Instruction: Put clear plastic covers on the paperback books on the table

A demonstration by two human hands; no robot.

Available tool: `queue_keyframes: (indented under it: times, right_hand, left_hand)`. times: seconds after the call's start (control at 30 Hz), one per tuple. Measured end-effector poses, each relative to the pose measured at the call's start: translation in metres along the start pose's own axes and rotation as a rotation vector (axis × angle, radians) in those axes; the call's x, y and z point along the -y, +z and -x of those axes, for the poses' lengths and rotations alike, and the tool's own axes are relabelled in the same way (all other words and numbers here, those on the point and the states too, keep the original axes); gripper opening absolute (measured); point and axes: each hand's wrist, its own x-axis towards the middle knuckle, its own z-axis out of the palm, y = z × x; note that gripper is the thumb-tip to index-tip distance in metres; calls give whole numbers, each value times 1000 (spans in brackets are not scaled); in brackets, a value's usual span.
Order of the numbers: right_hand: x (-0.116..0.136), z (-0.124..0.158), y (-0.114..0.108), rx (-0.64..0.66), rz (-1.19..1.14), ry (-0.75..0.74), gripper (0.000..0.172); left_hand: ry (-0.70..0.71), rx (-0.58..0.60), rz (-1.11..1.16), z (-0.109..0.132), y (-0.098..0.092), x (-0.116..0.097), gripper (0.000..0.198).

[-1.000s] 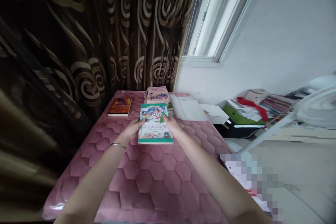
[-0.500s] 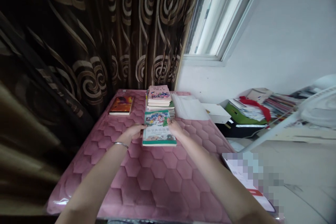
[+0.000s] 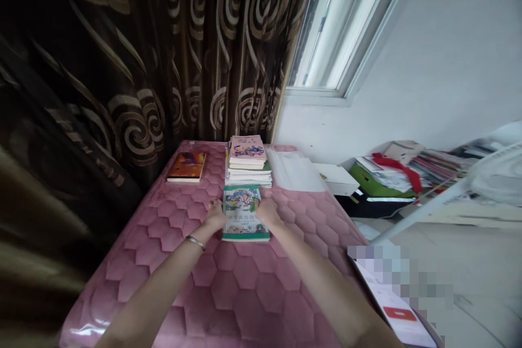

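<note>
A green-edged book [image 3: 243,221] with an illustrated cover lies between my two hands, close above or on the pink padded table cover [image 3: 228,277]; which of the two I cannot tell. My left hand [image 3: 216,215], with a silver bangle at the wrist, grips its left edge. At its right edge my right hand [image 3: 266,212] holds on, thumb over the cover. Just behind stands a stack of books [image 3: 248,166], topped by a pink book [image 3: 247,149]. An orange-and-dark book [image 3: 186,167] lies apart at the back left.
Clear plastic sleeves [image 3: 296,168] lie right of the stack, near a white box [image 3: 336,178]. A phone or tablet [image 3: 397,304] is at the right edge. Beyond are a green bin [image 3: 371,181] with papers and a white fan [image 3: 485,174]. Patterned curtains [image 3: 228,49] hang behind.
Both hands have drawn the green-edged book slightly toward me, away from the stack, so a gap shows between them. The view has shifted a little.
</note>
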Motion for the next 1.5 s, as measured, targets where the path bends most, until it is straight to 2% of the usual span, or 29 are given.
queue_keyframes:
  times: [0.1,0.2,0.27,0.47,0.57,0.7,0.77,0.87,0.93,1.0,1.1,1.27,1.37,1.5]
  right_hand:
    - [3,8,3,-15,19,6,46]
    - [5,14,2,-27,42,19,47]
    - [6,17,1,-31,55,20,47]
    - [-2,25,4,-27,116,-37,49]
    - [-13,26,7,-77,144,-134,44]
    - [-33,26,2,-125,104,-331,38]
    - [-43,29,-2,-127,51,-419,32]
    - [-52,44,-8,-175,14,-521,24]
    - [-50,61,-7,-223,17,-558,22]
    - [-44,80,-2,-246,16,-597,20]
    - [-28,104,13,-228,8,-680,18]
    - [-8,109,30,-258,59,-705,9]
    - [-13,104,29,-284,78,-720,14]
    - [-40,102,18,-328,50,-689,11]
  left_hand:
    - [24,-14,-131,14,3,-6,57]
    - [227,49,-379,26,4,-7,66]
    - [342,102,-508,31,2,-2,65]
    - [381,122,-486,32,-7,18,53]
    - [368,126,-486,28,-11,18,48]
    - [440,47,-575,26,-16,13,35]
    - [552,46,-635,32,-15,12,29]
    - [786,160,-652,51,-10,11,24]
    - [882,191,-625,66,-5,12,22]
    - [910,163,-611,77,-1,13,21]
    - [901,126,-615,81,3,13,19]
    - [907,124,-592,71,2,15,16]
    - [918,146,-548,67,-4,18,13]
    - [894,148,-481,64,-22,23,10]
